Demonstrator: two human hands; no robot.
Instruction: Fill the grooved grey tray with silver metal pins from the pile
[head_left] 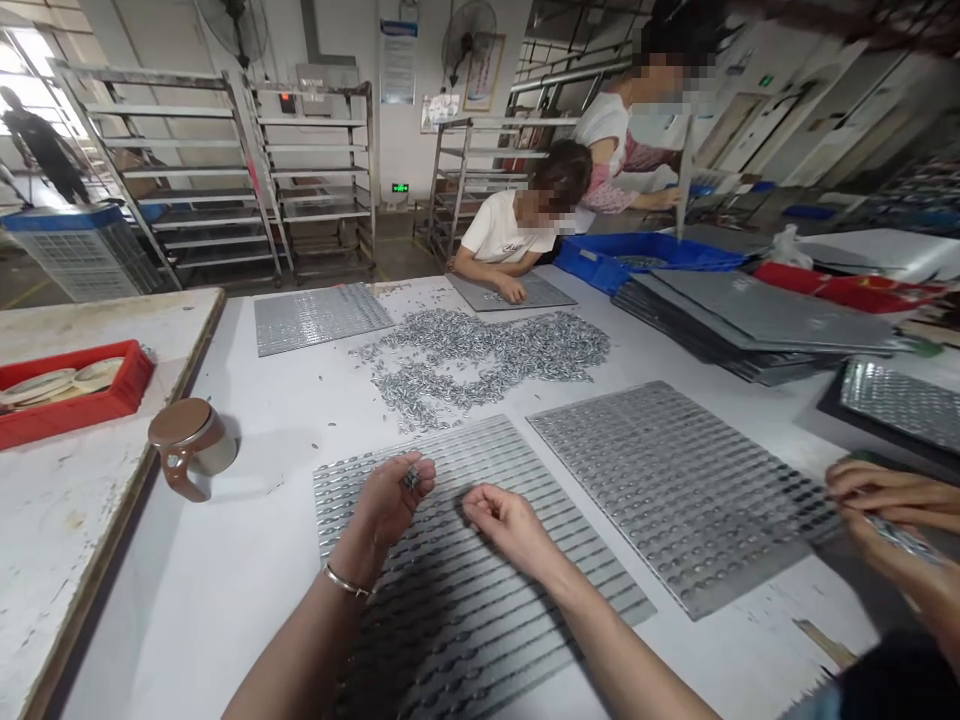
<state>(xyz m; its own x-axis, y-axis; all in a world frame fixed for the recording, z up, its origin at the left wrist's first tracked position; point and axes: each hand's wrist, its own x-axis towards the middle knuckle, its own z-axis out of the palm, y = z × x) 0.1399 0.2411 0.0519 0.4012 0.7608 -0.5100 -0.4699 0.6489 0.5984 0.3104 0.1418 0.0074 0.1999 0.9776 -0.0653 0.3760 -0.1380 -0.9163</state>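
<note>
Grey board (469,590), its rows running crosswise before you, lies beneath your half-open left hand (390,497), cupping metal pieces (412,477), and your right hand (511,518), fingertips pinched, contents indiscernible.

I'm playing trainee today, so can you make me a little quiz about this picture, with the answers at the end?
1. True or false: the camera wearer's left hand holds small silvery pieces.
2. Where does the lidded mug stand?
A) in the red crate
B) on the white table
C) on a metal rack
3. What circles the wearer's left wrist?

Key:
1. True.
2. B.
3. A silvery bangle.
</note>
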